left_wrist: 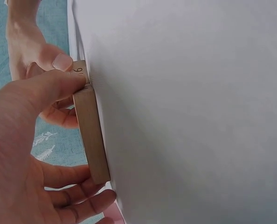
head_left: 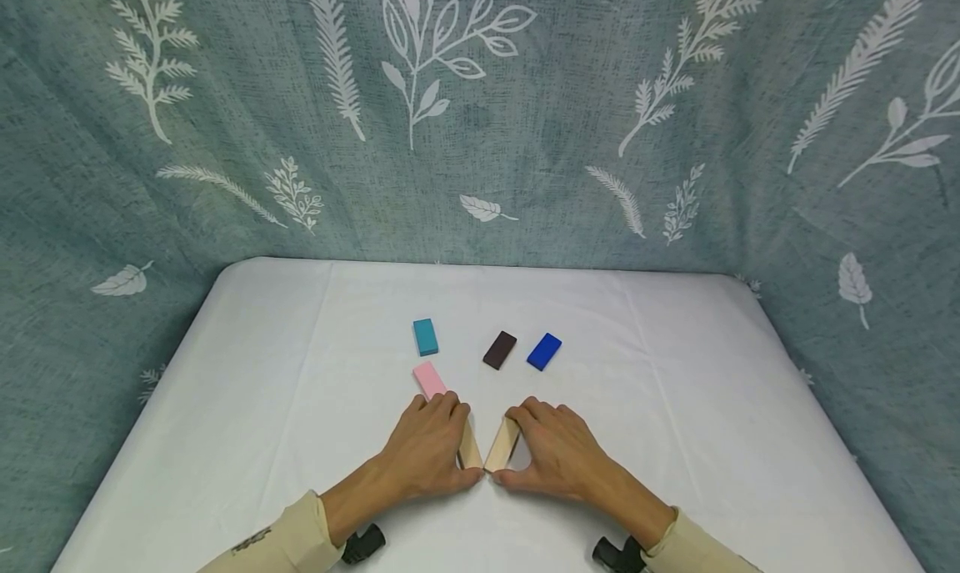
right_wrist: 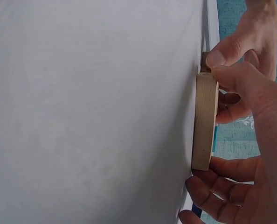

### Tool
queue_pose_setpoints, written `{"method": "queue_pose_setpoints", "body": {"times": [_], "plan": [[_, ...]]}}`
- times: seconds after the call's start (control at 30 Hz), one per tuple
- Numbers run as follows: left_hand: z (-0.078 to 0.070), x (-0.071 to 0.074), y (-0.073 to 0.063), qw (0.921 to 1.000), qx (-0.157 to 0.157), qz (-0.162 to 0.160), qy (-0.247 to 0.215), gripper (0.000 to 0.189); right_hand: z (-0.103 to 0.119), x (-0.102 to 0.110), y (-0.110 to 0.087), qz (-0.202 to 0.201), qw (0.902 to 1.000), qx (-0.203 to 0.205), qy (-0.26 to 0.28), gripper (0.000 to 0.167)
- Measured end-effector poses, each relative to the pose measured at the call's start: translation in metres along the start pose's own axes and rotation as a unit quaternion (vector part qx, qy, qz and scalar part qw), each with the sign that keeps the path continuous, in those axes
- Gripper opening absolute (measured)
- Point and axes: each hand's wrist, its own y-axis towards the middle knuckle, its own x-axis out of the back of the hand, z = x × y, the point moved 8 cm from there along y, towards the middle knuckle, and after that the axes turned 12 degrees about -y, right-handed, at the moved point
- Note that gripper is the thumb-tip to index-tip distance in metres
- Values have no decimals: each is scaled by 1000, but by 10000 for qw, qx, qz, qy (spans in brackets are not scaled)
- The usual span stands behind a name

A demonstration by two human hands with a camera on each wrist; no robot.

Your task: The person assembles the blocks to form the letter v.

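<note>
Between thumb and fingers, my left hand (head_left: 426, 446) grips a plain wooden block (head_left: 469, 452) by its two ends on the white cloth. My right hand (head_left: 558, 452) holds a second wooden block (head_left: 503, 446) the same way. The blocks slant toward each other, their near ends close together beside both thumbs, their far ends apart. Dark printed marks show on the right-hand block (left_wrist: 81, 69) in the left wrist view. A pink block (head_left: 429, 379) lies just past the left fingers, partly covered by them.
Farther back on the white-covered table (head_left: 300, 473) lie a teal block (head_left: 425, 337), a dark brown block (head_left: 499, 350) and a blue block (head_left: 544, 352). A green curtain with white leaf prints (head_left: 540, 189) stands behind the table and along its sides.
</note>
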Motion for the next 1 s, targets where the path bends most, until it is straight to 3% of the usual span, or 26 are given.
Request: {"method": "queue_pose_setpoints", "body": {"times": [0.37, 0.77, 1.0], "plan": [[0, -1, 0, 10000, 32, 50, -63, 71, 0, -1, 0, 40, 10000, 10, 66, 78], [-1, 1, 1, 9999, -6, -102, -15, 68, 0, 0, 0, 15, 10000, -20, 74, 77], [0, 0, 0, 10000, 59, 11, -12, 68, 0, 0, 0, 36, 9999, -35, 98, 77]]}}
